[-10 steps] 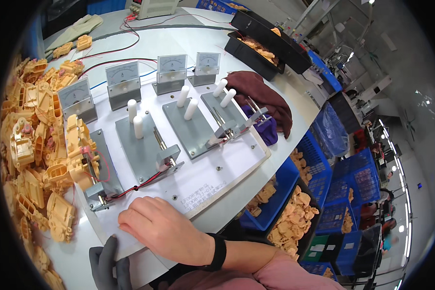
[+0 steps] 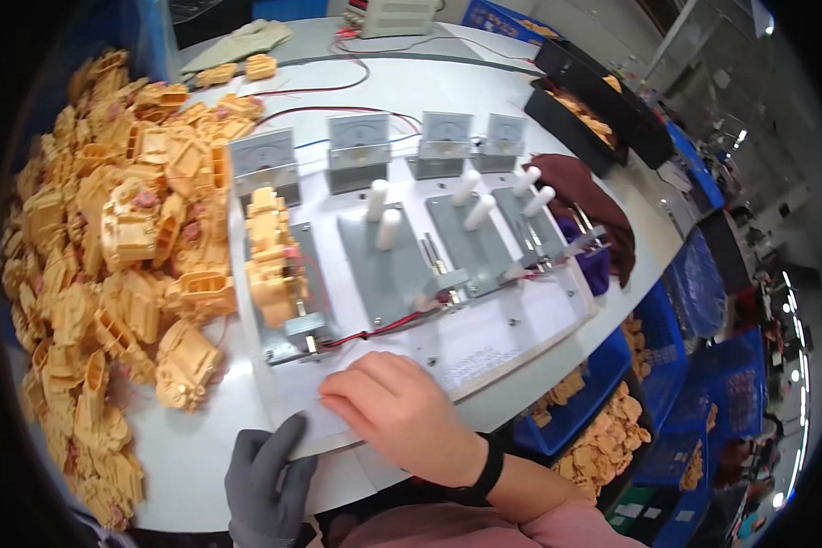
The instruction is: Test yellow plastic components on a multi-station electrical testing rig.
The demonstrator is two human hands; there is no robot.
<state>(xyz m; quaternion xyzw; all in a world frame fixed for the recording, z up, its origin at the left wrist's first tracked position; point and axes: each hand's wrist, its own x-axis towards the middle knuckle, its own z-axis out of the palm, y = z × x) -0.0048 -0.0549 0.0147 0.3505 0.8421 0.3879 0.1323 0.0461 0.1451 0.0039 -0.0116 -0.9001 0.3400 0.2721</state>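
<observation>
My right hand (image 2: pixel 397 411), bare with a black wristband (image 2: pixel 491 466), hovers or rests over the front edge of a white board (image 2: pixel 406 384); its fingers are curled together, and their inner side is hidden. My left hand (image 2: pixel 269 479), in a grey glove, is at the board's near left corner with its fingers apart and nothing visible between them. On the board's leftmost grey fixture sits an orange-yellow plastic housing (image 2: pixel 269 239) with a thin pink wire, against a metal clamp block (image 2: pixel 304 329). Other fixture plates (image 2: pixel 384 265) carry white pegs (image 2: pixel 389 228) and paired metal pins.
Analog meters (image 2: pixel 358 146) stand behind the fixtures. A large heap of similar housings (image 2: pixel 110 247) covers the table's left. A maroon cloth (image 2: pixel 580 187) lies right of the board. Blue crates (image 2: pixel 575 411) and a black bin (image 2: pixel 580 123) hold more parts. A power supply (image 2: pixel 393 16) stands at the back.
The whole view has shifted, so the board and both hands appear farther right and the heap shows more fully. My hands keep about the same place by the board; the gloved fingers have spread slightly.
</observation>
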